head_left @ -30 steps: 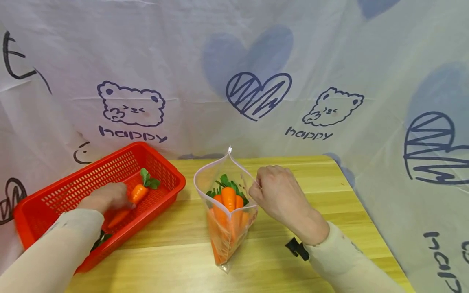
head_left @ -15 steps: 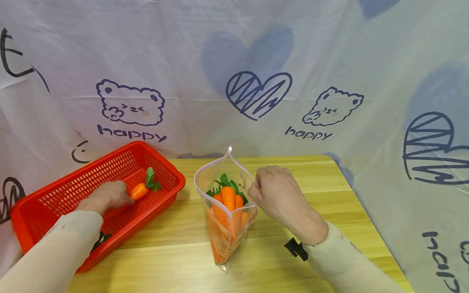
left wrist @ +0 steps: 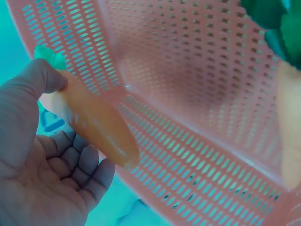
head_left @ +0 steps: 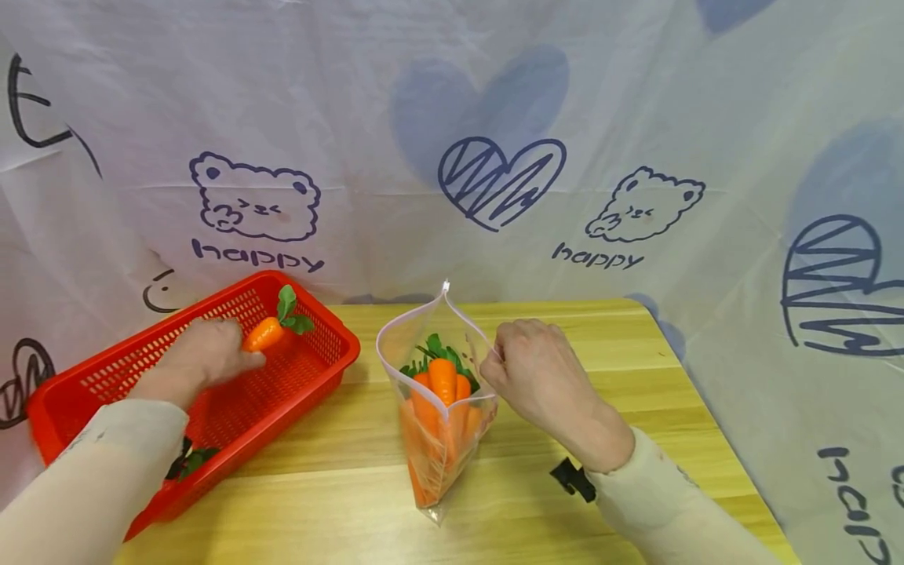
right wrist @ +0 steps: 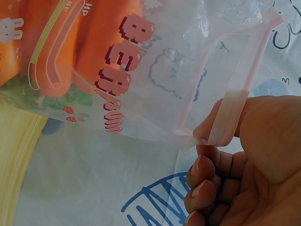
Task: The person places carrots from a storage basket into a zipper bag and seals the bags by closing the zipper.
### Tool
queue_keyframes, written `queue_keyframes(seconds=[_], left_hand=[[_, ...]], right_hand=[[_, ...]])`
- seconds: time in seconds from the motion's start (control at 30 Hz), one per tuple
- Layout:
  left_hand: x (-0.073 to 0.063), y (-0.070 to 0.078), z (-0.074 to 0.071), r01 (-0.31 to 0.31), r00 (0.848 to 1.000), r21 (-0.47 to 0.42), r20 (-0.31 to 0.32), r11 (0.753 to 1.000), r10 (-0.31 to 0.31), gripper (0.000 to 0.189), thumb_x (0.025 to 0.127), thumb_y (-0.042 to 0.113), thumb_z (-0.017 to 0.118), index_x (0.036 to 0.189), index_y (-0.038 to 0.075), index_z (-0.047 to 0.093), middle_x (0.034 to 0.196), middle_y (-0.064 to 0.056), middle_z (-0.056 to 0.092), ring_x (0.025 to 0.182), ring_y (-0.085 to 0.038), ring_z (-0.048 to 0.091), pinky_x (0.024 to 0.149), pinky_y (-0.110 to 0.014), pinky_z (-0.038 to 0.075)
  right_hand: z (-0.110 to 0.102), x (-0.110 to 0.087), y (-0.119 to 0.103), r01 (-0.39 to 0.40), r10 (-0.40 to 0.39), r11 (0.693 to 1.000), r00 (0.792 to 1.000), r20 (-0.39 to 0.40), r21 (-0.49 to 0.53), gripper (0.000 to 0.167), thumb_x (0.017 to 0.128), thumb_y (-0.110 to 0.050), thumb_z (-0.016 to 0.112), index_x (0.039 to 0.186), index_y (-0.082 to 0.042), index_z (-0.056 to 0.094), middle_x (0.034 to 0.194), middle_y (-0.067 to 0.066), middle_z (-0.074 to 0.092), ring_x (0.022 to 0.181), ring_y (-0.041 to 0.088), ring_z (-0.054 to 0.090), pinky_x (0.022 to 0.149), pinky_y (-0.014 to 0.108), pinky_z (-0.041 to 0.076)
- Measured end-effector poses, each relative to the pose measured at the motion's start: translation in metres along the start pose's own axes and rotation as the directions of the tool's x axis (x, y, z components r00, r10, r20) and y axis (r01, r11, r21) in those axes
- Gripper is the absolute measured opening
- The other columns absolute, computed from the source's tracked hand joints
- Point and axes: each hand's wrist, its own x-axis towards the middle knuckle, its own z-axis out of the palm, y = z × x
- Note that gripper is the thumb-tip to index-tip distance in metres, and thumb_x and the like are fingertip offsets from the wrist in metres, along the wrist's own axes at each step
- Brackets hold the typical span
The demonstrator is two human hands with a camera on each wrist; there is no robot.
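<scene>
My left hand holds a toy carrot with green leaves over the red basket. In the left wrist view the thumb presses near the leafy end, fingers curled beneath, and the carrot's tip points away from the palm. Another carrot lies in the basket; only its leaves show in the head view, by the left sleeve. My right hand pinches the pink zip rim of a clear printed bag between thumb and forefinger. The bag stands with its mouth spread, several carrots inside.
The basket sits at the left of the wooden table, against the patterned cloth backdrop. The bag's zip slider points up at the back. A black clip-like piece shows beside the right sleeve.
My left hand has raised the carrot from the basket floor, toward the basket's back wall. The right hand and the bag have stayed where they were.
</scene>
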Motion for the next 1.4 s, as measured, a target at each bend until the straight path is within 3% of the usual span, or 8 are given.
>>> queue_keyframes(seconds=[0.13, 0.23, 0.47, 0.57, 0.8, 1.03, 1.33, 1.4], left_hand=[[-0.006, 0.007, -0.009, -0.051, 0.995, 0.128, -0.079, 0.990, 0.061, 0.050, 0.082, 0.046, 0.068, 0.085, -0.003, 0.056, 0.079, -0.014, 0.058, 0.080, -0.034, 0.053, 0.089, -0.053, 0.042], [-0.010, 0.015, -0.015, -0.073, 0.988, 0.201, -0.120, 0.977, 0.099, 0.051, 0.081, 0.045, 0.068, 0.088, -0.005, 0.058, 0.085, -0.017, 0.062, 0.086, -0.035, 0.054, 0.092, -0.053, 0.040], [-0.025, 0.034, -0.031, -0.105, 0.975, 0.242, -0.168, 0.964, 0.148, 0.062, 0.081, 0.046, 0.068, 0.104, -0.011, 0.058, 0.098, -0.023, 0.064, 0.097, -0.037, 0.055, 0.098, -0.052, 0.038], [-0.032, 0.042, -0.037, -0.119, 0.965, 0.245, -0.200, 0.962, 0.170, 0.057, 0.080, 0.046, 0.068, 0.098, -0.008, 0.058, 0.089, -0.018, 0.062, 0.092, -0.034, 0.054, 0.093, -0.048, 0.039], [-0.045, 0.060, -0.048, -0.159, 0.925, 0.260, -0.297, 0.952, 0.236, 0.039, 0.077, 0.040, 0.067, 0.080, 0.004, 0.052, 0.072, -0.007, 0.051, 0.077, -0.026, 0.047, 0.081, -0.040, 0.035], [-0.060, 0.079, -0.063, -0.168, 0.917, 0.259, -0.312, 0.951, 0.247, 0.034, 0.075, 0.034, 0.068, 0.075, 0.007, 0.048, 0.066, -0.005, 0.044, 0.071, -0.024, 0.042, 0.075, -0.037, 0.032], [-0.080, 0.118, -0.084, -0.223, 0.854, 0.303, -0.397, 0.926, 0.336, 0.033, 0.074, 0.031, 0.068, 0.070, 0.007, 0.045, 0.061, -0.005, 0.040, 0.066, -0.024, 0.039, 0.069, -0.033, 0.029], [-0.084, 0.125, -0.089, -0.232, 0.848, 0.297, -0.404, 0.926, 0.342, 0.033, 0.074, 0.031, 0.068, 0.069, 0.007, 0.045, 0.061, -0.005, 0.039, 0.065, -0.023, 0.039, 0.068, -0.033, 0.029]], right_hand=[[0.000, -0.001, 0.000, -0.007, 0.007, 1.000, 1.000, 0.008, 0.006, 0.019, 0.077, -0.016, 0.060, 0.062, -0.018, 0.049, 0.059, -0.004, 0.046, 0.059, 0.017, 0.043, 0.063, 0.031, 0.038], [0.000, -0.001, 0.001, -0.006, 0.006, 1.000, 1.000, 0.009, 0.007, 0.018, 0.077, -0.016, 0.060, 0.062, -0.018, 0.049, 0.059, -0.004, 0.046, 0.059, 0.017, 0.043, 0.064, 0.032, 0.039], [-0.001, -0.001, 0.001, -0.012, 0.012, 1.000, 1.000, 0.010, 0.010, 0.018, 0.077, -0.015, 0.059, 0.062, -0.018, 0.049, 0.059, -0.004, 0.046, 0.059, 0.017, 0.043, 0.065, 0.032, 0.040], [-0.002, -0.001, 0.001, -0.016, 0.016, 1.000, 1.000, 0.014, 0.010, 0.018, 0.077, -0.015, 0.059, 0.062, -0.018, 0.050, 0.059, -0.004, 0.046, 0.058, 0.017, 0.043, 0.065, 0.033, 0.040], [-0.003, -0.001, 0.001, -0.013, 0.012, 1.000, 1.000, 0.018, 0.007, 0.018, 0.077, -0.015, 0.059, 0.062, -0.018, 0.050, 0.059, -0.004, 0.046, 0.058, 0.017, 0.043, 0.065, 0.033, 0.041], [-0.004, -0.001, 0.000, -0.002, 0.002, 1.000, 1.000, 0.007, 0.007, 0.018, 0.076, -0.014, 0.059, 0.061, -0.018, 0.049, 0.057, -0.004, 0.046, 0.056, 0.017, 0.043, 0.062, 0.032, 0.039], [-0.004, -0.001, 0.000, -0.007, 0.007, 1.000, 1.000, 0.008, 0.007, 0.018, 0.077, -0.015, 0.059, 0.061, -0.018, 0.050, 0.058, -0.004, 0.046, 0.057, 0.017, 0.043, 0.063, 0.032, 0.040], [-0.004, -0.001, 0.000, -0.006, 0.006, 1.000, 1.000, 0.003, 0.009, 0.018, 0.077, -0.015, 0.059, 0.061, -0.018, 0.050, 0.058, -0.004, 0.046, 0.057, 0.017, 0.043, 0.063, 0.032, 0.040]])
